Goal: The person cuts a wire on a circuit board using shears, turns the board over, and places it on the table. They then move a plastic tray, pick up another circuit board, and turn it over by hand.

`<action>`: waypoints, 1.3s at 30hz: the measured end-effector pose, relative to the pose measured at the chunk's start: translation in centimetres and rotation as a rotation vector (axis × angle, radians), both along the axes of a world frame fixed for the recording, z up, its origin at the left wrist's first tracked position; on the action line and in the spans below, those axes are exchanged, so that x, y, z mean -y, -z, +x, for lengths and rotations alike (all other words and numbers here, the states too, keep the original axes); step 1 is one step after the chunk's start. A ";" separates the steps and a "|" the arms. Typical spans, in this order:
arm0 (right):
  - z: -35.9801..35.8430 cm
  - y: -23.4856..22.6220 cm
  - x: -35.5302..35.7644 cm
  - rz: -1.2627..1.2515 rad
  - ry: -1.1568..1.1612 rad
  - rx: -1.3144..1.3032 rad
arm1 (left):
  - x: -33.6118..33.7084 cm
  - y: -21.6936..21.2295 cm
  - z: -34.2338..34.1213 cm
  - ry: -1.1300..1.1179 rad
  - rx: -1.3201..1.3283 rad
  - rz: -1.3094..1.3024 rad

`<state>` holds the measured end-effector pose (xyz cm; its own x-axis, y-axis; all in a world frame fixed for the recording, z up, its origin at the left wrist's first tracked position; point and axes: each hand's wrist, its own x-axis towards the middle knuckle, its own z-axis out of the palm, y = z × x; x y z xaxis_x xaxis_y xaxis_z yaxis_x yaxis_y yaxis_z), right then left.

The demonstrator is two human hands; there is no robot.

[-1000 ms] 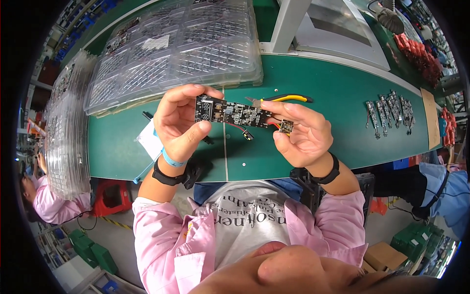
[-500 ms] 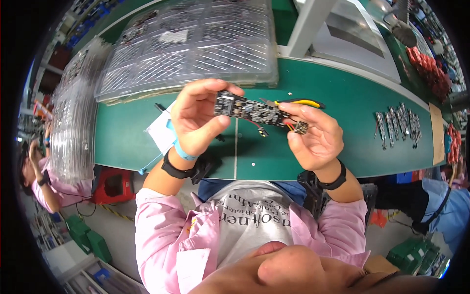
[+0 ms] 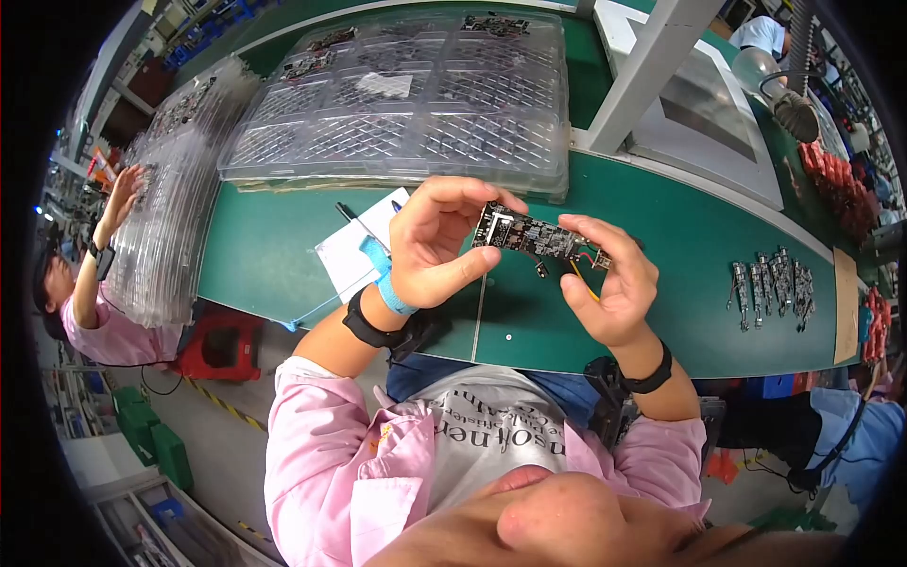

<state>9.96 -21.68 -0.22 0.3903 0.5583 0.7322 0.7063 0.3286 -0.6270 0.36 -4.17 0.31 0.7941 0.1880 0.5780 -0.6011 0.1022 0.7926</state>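
Observation:
A narrow black circuit board (image 3: pixel 534 236) is raised above the green bench, its component side showing. My left hand (image 3: pixel 436 244) pinches its left end between thumb and fingers. At the other end, my right hand (image 3: pixel 616 279) curls around the board, index finger along the upper edge and thumb lower down. Short red wires show by the right fingers, leading to a small end piece (image 3: pixel 597 259). A small dark connector (image 3: pixel 541 270) dangles below the board. Beside the right thumb shows a thin yellow strip, too small to identify.
Stacked clear plastic trays (image 3: pixel 397 142) stand at the back, with another tall stack (image 3: pixel 175 217) at left. A white paper (image 3: pixel 345 257) with a pen (image 3: pixel 351 219) lies left of my hands. Several boards (image 3: pixel 775 283) lie at right. A grey post (image 3: pixel 652 76) rises behind. Another person's hand (image 3: pixel 121 198) is far left.
Both hands and the board sit farther right in the picture, as the whole view has shifted. My right grip has moved at the wired end, and the yellow-black tool behind is now mostly hidden.

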 end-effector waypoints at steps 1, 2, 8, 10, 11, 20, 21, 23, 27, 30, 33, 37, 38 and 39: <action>-0.1 0.0 -0.1 -0.015 0.049 0.069 | 0.0 0.0 0.0 0.008 -0.007 -0.005; -0.2 0.1 0.0 -0.016 0.052 0.073 | 0.0 0.1 0.0 0.012 -0.003 -0.006; 0.0 -1.0 0.6 -0.173 0.295 0.107 | 0.3 -0.9 1.2 -0.115 0.050 0.182; 1.3 -1.6 1.2 -0.225 0.387 0.149 | 0.4 -1.8 0.5 -0.180 0.127 0.262; 2.8 -1.7 1.6 -0.323 0.429 0.024 | 0.3 -2.4 -0.1 -0.137 0.194 0.275; 9.0 0.6 14.3 -1.112 1.183 -0.009 | 5.1 -7.0 -6.7 0.719 0.520 -0.148; 8.5 0.6 14.4 -1.067 1.195 0.025 | 5.0 -6.9 -6.9 0.715 0.521 -0.158; 7.4 0.6 14.4 -0.977 1.221 0.086 | 4.8 -6.5 -6.9 0.717 0.584 -0.082; 5.4 -1.7 10.0 -0.671 0.923 0.108 | 3.0 -7.5 -6.7 0.657 0.630 0.339; 2.9 -4.5 5.8 -0.526 0.561 -0.006 | -0.2 -7.5 -7.2 0.294 0.389 0.588; 1.8 -5.1 3.3 -0.461 0.352 -0.045 | -6.4 -9.6 -5.1 -0.511 0.110 0.949; 2.5 -2.2 0.5 -0.395 0.205 -0.102 | -22.2 -7.9 -1.1 -0.895 -0.315 1.134; 3.0 -1.2 0.1 -0.383 0.199 -0.118 | -26.2 -7.1 0.0 -0.932 -0.509 1.176; 3.4 -0.1 -0.2 -0.376 0.186 -0.118 | -29.9 -6.2 0.8 -0.961 -0.708 1.213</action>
